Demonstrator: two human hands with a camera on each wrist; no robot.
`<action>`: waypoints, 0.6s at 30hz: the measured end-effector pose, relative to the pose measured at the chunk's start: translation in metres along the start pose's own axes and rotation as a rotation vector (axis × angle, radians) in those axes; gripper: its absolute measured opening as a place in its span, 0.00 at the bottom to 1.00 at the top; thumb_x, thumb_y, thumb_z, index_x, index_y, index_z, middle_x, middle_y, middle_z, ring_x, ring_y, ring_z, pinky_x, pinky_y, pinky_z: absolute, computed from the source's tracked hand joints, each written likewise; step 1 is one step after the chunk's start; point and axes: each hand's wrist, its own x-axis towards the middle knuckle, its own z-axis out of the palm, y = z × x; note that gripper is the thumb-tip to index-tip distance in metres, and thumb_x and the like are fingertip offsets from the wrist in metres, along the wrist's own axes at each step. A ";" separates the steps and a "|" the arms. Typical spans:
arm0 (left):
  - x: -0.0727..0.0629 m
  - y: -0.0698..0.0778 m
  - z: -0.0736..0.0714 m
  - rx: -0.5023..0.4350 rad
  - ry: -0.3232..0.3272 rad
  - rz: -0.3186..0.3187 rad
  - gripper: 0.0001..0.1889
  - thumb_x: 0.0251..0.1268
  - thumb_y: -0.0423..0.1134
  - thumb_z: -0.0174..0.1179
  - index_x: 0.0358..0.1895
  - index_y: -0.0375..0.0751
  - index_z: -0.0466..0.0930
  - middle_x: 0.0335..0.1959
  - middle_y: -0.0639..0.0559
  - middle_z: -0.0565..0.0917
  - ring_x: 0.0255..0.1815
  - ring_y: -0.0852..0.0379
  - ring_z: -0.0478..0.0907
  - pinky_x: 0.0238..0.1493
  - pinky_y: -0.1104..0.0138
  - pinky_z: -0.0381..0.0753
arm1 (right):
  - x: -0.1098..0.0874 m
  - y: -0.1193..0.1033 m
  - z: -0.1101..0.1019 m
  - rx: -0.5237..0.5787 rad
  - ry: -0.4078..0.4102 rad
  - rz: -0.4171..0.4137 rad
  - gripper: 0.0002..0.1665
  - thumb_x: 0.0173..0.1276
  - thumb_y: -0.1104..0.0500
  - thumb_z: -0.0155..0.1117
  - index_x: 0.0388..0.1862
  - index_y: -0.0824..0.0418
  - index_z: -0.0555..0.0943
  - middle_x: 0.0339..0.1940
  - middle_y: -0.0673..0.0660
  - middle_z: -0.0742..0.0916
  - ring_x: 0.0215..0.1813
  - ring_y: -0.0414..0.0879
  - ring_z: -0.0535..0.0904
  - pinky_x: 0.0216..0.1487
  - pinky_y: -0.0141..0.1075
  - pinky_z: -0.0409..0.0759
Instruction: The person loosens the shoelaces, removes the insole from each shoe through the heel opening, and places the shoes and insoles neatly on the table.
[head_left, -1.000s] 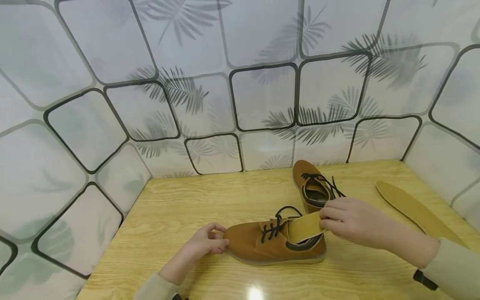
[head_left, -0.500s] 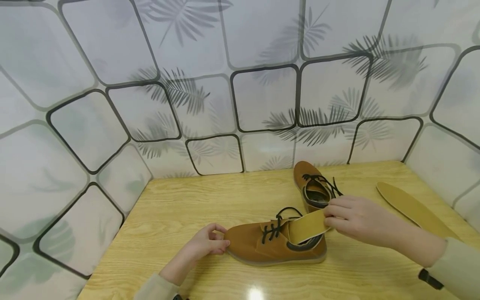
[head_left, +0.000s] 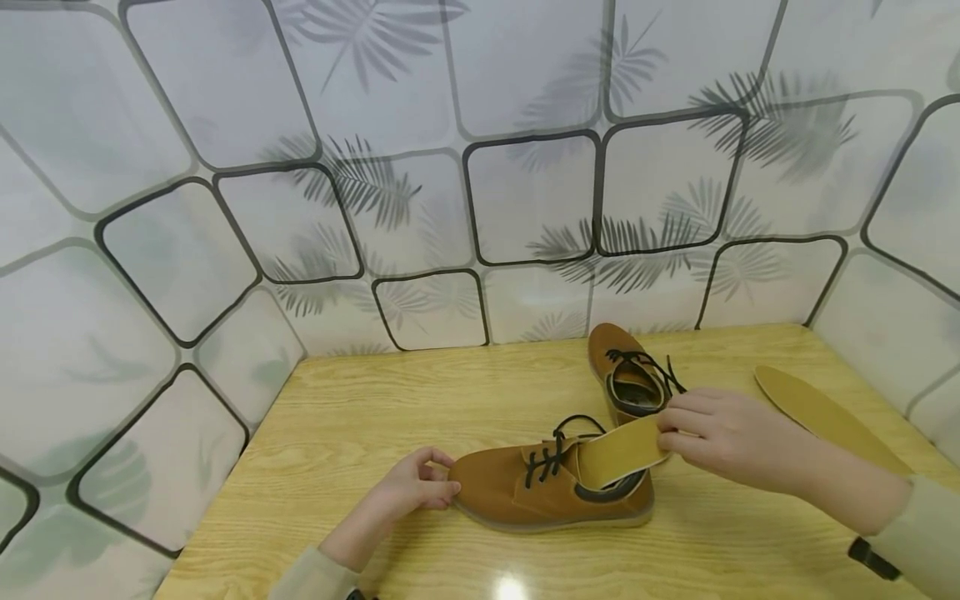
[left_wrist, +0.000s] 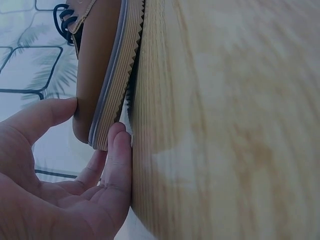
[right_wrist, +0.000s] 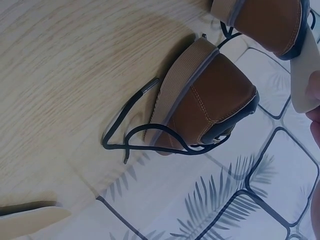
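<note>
A brown lace-up shoe lies on the wooden table, toe to the left. My left hand grips its toe, thumb on the upper and fingers at the sole. A tan insole sticks up out of the shoe's opening. My right hand pinches the insole's heel end, just above the heel of the shoe. The right wrist view shows that insole end beside my fingers.
A second brown shoe lies behind the first, its black laces loose on the table. Another tan insole lies flat at the far right. Patterned walls enclose the table on three sides.
My right hand has moved a little to the right, drawing the insole's heel end further out of the shoe. The left hand and both shoes have stayed put.
</note>
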 end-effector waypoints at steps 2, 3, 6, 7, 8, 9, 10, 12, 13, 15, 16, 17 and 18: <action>0.000 0.000 0.000 0.003 0.002 -0.003 0.26 0.69 0.33 0.67 0.64 0.27 0.69 0.43 0.46 0.83 0.40 0.58 0.85 0.50 0.65 0.90 | 0.000 0.001 -0.002 -0.010 -0.002 -0.002 0.28 0.91 0.63 0.36 0.38 0.56 0.84 0.39 0.48 0.87 0.42 0.43 0.81 0.43 0.37 0.82; -0.001 0.000 0.001 0.003 0.004 -0.005 0.26 0.69 0.33 0.67 0.64 0.27 0.69 0.43 0.46 0.83 0.40 0.58 0.85 0.50 0.65 0.90 | -0.001 0.001 -0.003 -0.013 -0.004 -0.002 0.28 0.90 0.63 0.36 0.38 0.56 0.84 0.39 0.48 0.87 0.42 0.44 0.81 0.43 0.37 0.82; -0.001 0.001 0.001 0.007 0.006 -0.008 0.26 0.69 0.33 0.67 0.64 0.27 0.69 0.44 0.46 0.83 0.40 0.58 0.85 0.51 0.64 0.90 | -0.002 0.003 -0.006 -0.018 -0.026 0.004 0.28 0.91 0.63 0.35 0.39 0.56 0.84 0.40 0.48 0.87 0.42 0.44 0.81 0.44 0.37 0.82; -0.001 0.001 0.001 0.007 0.006 -0.008 0.26 0.69 0.33 0.67 0.64 0.27 0.69 0.44 0.46 0.83 0.40 0.58 0.85 0.51 0.64 0.90 | -0.002 0.004 -0.006 -0.017 -0.025 0.005 0.28 0.91 0.63 0.35 0.39 0.56 0.84 0.40 0.49 0.87 0.42 0.44 0.81 0.43 0.37 0.82; -0.001 0.001 0.001 0.008 0.006 -0.008 0.26 0.69 0.33 0.67 0.64 0.27 0.69 0.44 0.45 0.83 0.41 0.58 0.85 0.51 0.64 0.90 | -0.002 0.005 -0.007 -0.012 -0.016 0.005 0.28 0.90 0.63 0.35 0.38 0.56 0.84 0.40 0.49 0.87 0.41 0.44 0.81 0.43 0.37 0.82; 0.000 0.002 0.001 0.008 0.006 -0.008 0.26 0.69 0.33 0.67 0.65 0.26 0.69 0.44 0.45 0.83 0.41 0.57 0.85 0.52 0.64 0.90 | -0.002 0.005 -0.007 -0.007 -0.006 0.004 0.27 0.90 0.64 0.36 0.38 0.56 0.84 0.39 0.49 0.87 0.41 0.44 0.80 0.42 0.37 0.82; 0.000 0.002 0.001 0.007 0.007 -0.009 0.26 0.69 0.33 0.67 0.65 0.27 0.69 0.44 0.45 0.83 0.41 0.57 0.85 0.52 0.64 0.90 | -0.002 0.006 -0.007 -0.004 0.006 0.002 0.27 0.90 0.64 0.36 0.38 0.56 0.84 0.39 0.49 0.87 0.40 0.44 0.80 0.42 0.37 0.82; 0.000 0.003 0.001 0.006 0.006 -0.011 0.26 0.69 0.33 0.67 0.64 0.27 0.69 0.44 0.45 0.83 0.41 0.57 0.85 0.52 0.64 0.90 | -0.002 0.007 -0.008 -0.007 0.026 -0.001 0.27 0.90 0.64 0.36 0.37 0.56 0.84 0.39 0.49 0.87 0.40 0.44 0.80 0.43 0.37 0.82; 0.000 0.003 0.001 0.005 0.005 -0.012 0.26 0.69 0.33 0.67 0.64 0.27 0.69 0.44 0.45 0.83 0.41 0.58 0.85 0.51 0.64 0.90 | -0.002 0.008 -0.008 -0.006 0.038 -0.003 0.27 0.90 0.65 0.36 0.37 0.56 0.83 0.39 0.49 0.87 0.40 0.44 0.80 0.43 0.37 0.82; -0.001 0.004 0.001 0.004 0.002 -0.012 0.26 0.69 0.33 0.67 0.64 0.27 0.69 0.45 0.45 0.83 0.41 0.58 0.85 0.51 0.64 0.90 | -0.003 0.008 -0.009 -0.007 0.047 -0.002 0.28 0.89 0.65 0.36 0.36 0.56 0.83 0.38 0.48 0.86 0.40 0.44 0.81 0.43 0.37 0.82; -0.001 0.004 0.001 0.003 0.001 -0.012 0.26 0.69 0.33 0.67 0.64 0.26 0.69 0.44 0.45 0.83 0.41 0.58 0.85 0.51 0.64 0.90 | -0.004 0.009 -0.009 -0.007 0.050 0.000 0.28 0.89 0.65 0.36 0.36 0.56 0.83 0.38 0.48 0.86 0.40 0.43 0.81 0.43 0.37 0.82; -0.001 0.004 0.001 0.004 -0.003 -0.008 0.26 0.69 0.33 0.67 0.64 0.26 0.69 0.44 0.46 0.83 0.40 0.58 0.85 0.51 0.65 0.90 | -0.004 0.009 -0.010 -0.006 0.052 0.001 0.27 0.89 0.65 0.36 0.36 0.56 0.83 0.38 0.48 0.86 0.40 0.43 0.80 0.43 0.37 0.82; -0.001 0.005 0.001 0.005 -0.005 -0.006 0.26 0.69 0.33 0.67 0.64 0.26 0.69 0.44 0.46 0.84 0.41 0.58 0.85 0.51 0.65 0.90 | -0.004 0.010 -0.010 -0.002 0.061 0.001 0.27 0.89 0.65 0.36 0.36 0.56 0.83 0.37 0.48 0.86 0.40 0.43 0.80 0.42 0.37 0.82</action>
